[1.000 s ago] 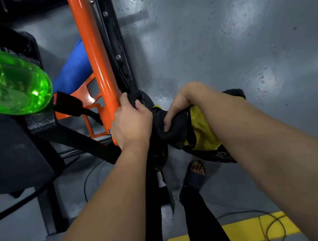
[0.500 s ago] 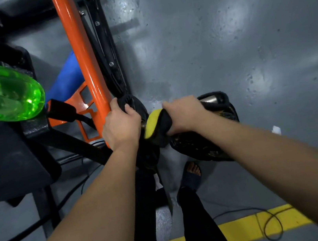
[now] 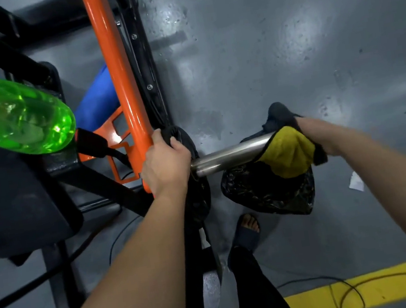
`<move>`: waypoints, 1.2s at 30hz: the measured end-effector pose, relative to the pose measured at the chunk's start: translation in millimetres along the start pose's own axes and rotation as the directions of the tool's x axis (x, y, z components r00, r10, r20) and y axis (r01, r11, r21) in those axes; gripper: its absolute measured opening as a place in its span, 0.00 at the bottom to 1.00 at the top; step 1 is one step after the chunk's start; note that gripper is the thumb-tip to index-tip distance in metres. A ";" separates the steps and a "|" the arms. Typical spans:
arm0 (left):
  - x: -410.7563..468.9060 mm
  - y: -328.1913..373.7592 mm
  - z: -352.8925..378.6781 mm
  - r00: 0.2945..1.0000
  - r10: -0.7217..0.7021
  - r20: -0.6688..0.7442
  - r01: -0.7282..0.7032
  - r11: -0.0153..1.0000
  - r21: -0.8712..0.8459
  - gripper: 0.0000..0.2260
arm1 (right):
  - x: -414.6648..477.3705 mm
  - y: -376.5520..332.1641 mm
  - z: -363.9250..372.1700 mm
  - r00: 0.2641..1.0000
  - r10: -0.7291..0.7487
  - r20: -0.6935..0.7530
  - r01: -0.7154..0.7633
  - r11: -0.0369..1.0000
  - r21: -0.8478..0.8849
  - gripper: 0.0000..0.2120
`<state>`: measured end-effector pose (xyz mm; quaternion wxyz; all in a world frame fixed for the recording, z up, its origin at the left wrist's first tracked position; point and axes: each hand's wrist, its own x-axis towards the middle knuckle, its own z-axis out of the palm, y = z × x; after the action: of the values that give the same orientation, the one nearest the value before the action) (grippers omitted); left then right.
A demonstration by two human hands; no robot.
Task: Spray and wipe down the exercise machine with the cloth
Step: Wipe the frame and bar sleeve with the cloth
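**Fingers closed at both ends, wipe stroke in hand**

Curled tight, the fingers (image 3: 176, 142) of the left hand (image 3: 165, 163) grip where the orange painted steel frame tube (image 3: 116, 74) meets the round black weight plate (image 3: 198, 189). Which of the two bears the grip I cannot tell. The hand looks to be bracing the machine.

The right hand (image 3: 307, 129) is mostly hidden. Its fingers lie under the yellow and dark grey cloth (image 3: 288, 151), which is bunched round the outer end of the polished steel bar (image 3: 231, 156), so they appear wrapped round the bar through the fabric. Between the hands the bar's metal is bare and shining.

Well to the left, the translucent green plastic spray bottle (image 3: 12, 116) lies on its side on the machine's black pad (image 3: 5, 196), in neither hand.

So the step looks like wiping, not spraying, with the cloth at the bar's free end. The next move probably calls for sliding the wrapped cloth back along the bar toward the plate, twisting to reach its underside. The grip should stay firm enough that the cloth does not slip off the end. The orange tube and the pad would still need attention.
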<state>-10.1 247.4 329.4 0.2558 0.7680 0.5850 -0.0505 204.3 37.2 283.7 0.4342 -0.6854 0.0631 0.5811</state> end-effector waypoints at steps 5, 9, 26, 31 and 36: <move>-3.1 2.6 -0.3 1.000 0.008 -0.002 -0.008 1.000 0.001 0.21 | -25.9 64.1 44.6 0.958 0.080 -0.276 0.136 0.720 0.680 0.31; -2.9 0.4 -1.2 1.000 0.010 0.001 -0.010 1.000 -0.007 0.21 | -58.7 86.4 106.5 0.978 0.159 -0.135 0.037 0.504 0.863 0.27; -4.0 -1.5 -1.0 1.000 0.010 -0.003 -0.010 1.000 -0.012 0.20 | -20.5 60.7 168.1 0.999 0.034 -0.003 -0.002 0.160 0.987 0.35; -5.6 1.0 -4.0 1.000 0.001 0.013 0.000 1.000 -0.030 0.21 | -43.7 39.0 105.3 0.843 0.283 -0.457 0.425 0.170 0.889 0.21; -6.2 1.8 -3.7 1.000 -0.017 0.007 0.017 0.996 -0.086 0.21 | -48.7 13.4 99.9 0.579 0.269 -0.770 0.572 0.539 0.619 0.11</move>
<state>-11.2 243.3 335.6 0.2901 0.7511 0.5923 -0.0299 106.8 75.5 323.4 0.6793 -0.5798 0.4461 0.0584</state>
